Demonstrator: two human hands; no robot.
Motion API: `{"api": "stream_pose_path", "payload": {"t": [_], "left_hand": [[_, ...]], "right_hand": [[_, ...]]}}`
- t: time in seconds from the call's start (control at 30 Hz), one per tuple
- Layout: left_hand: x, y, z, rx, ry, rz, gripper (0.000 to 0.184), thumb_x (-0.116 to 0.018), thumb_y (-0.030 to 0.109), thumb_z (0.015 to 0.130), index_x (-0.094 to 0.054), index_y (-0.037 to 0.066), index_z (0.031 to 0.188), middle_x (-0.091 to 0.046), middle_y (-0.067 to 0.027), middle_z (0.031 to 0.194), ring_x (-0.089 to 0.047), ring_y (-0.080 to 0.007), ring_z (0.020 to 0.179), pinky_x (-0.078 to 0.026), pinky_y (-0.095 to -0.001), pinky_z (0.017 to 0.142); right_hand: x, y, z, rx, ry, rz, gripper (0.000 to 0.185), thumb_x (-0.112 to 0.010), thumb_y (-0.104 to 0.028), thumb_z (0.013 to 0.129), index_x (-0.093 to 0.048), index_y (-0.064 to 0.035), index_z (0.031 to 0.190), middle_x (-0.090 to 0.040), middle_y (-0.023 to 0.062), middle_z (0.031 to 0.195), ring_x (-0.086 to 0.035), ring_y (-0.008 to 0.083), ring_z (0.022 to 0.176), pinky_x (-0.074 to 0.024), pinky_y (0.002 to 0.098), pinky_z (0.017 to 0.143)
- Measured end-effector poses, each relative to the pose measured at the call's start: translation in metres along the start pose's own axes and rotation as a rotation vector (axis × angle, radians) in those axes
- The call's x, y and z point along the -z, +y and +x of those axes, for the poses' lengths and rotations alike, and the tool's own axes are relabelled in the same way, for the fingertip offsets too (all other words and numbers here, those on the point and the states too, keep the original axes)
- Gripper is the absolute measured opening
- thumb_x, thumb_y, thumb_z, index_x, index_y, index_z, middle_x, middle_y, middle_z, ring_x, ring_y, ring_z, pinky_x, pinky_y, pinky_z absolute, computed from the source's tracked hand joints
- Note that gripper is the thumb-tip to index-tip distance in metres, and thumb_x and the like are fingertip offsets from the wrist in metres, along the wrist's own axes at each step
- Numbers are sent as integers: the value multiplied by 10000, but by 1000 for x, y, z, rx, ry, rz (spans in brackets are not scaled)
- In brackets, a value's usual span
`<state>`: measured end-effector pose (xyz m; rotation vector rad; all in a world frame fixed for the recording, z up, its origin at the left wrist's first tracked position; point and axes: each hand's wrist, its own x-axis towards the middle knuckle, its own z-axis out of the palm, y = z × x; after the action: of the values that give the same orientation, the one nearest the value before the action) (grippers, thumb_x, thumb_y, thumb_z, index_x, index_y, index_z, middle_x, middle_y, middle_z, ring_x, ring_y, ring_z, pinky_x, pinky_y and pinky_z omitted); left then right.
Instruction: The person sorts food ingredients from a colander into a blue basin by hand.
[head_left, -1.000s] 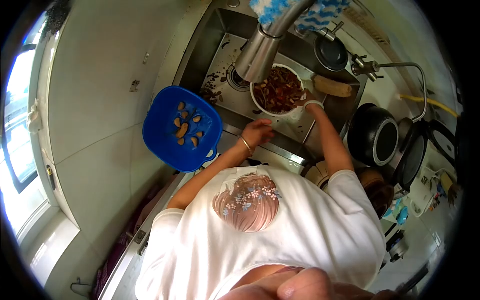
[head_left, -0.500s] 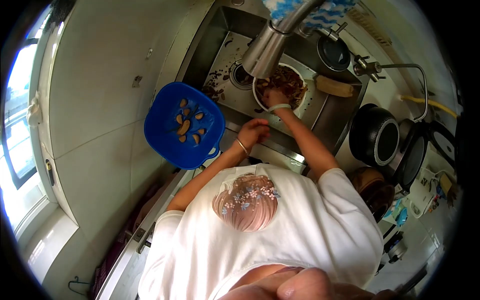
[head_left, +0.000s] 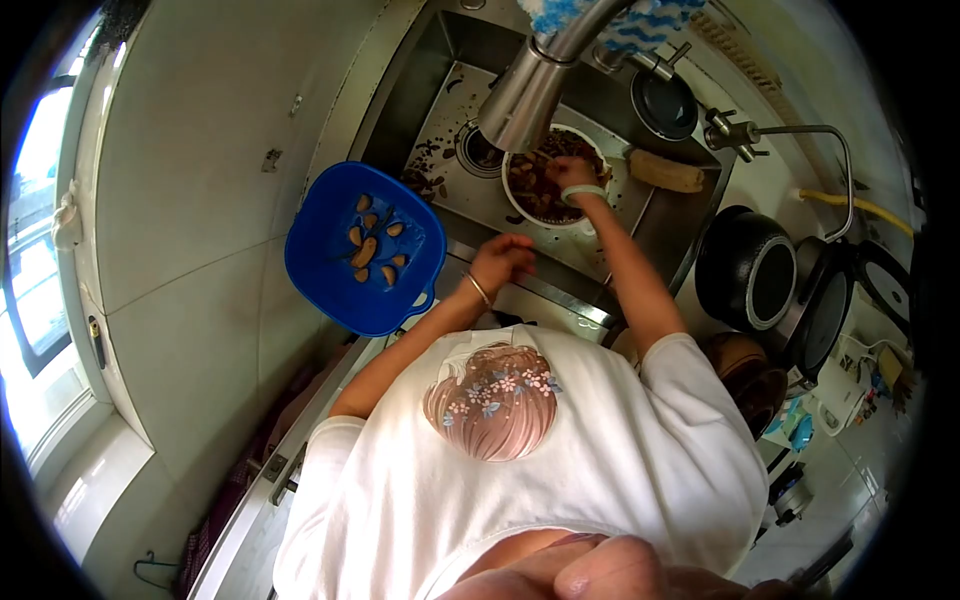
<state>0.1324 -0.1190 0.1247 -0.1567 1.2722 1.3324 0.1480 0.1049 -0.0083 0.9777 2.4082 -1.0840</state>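
Note:
My right hand (head_left: 573, 174) is in a round white bowl (head_left: 510, 197) in the sink, its fingers closed among dark reddish-brown bits (head_left: 540, 197) in the bowl. A thin light piece shows by the fingertips; what they grip I cannot make out. Over the sink's front edge hovers my left hand (head_left: 503, 265), its fingers loosely bent and apart, with nothing in them. To its left is a blue plastic basin (head_left: 310, 270) holding several tan, clove-shaped pieces (head_left: 366, 250) and a dark sprig.
The metal faucet (head_left: 523, 100) hangs above the bowl. Dark scraps lie around the drain (head_left: 480, 150) in the sink. A tan block-like object (head_left: 665, 172) lies on the sink's right side. Black pots (head_left: 745, 270) stand at the right; a tiled wall (head_left: 190, 200) is on the left.
My right hand has shifted right within the bowl and lifted slightly from the bits, with more of its fingers showing. My left hand has hardly moved.

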Motion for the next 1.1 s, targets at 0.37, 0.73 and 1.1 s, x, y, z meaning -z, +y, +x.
{"api": "stream_pose_path", "payload": {"t": [0.37,0.73,1.1], "left_hand": [[-2,-2,0,26,-9,20,233,-488,109,757,-483,57,984,-549,-40,808,-551,-146,678,-433,-243,607],[-20,49,5,-387,63,-518,292,-433,173,807,-429,30,1062,-488,-106,1016,-517,-192,861,-413,-315,762],[-15,113,-5,-326,138,-325,102,-457,105,788,-438,19,841,-410,-37,628,-421,-150,560,-365,-304,513]], "right_hand": [[87,-81,-58,-61,-361,1319,103,-499,-147,817,-513,-70,885,-552,10,711,-370,62,495,-287,196,392],[74,-141,-123,724,-154,-65,213,-553,-140,714,-549,-14,886,-572,181,815,-552,330,793,-443,359,684],[245,-53,21,498,1109,-868,240,-430,-225,818,-565,-78,951,-565,124,975,-496,339,945,-420,478,738]]}}
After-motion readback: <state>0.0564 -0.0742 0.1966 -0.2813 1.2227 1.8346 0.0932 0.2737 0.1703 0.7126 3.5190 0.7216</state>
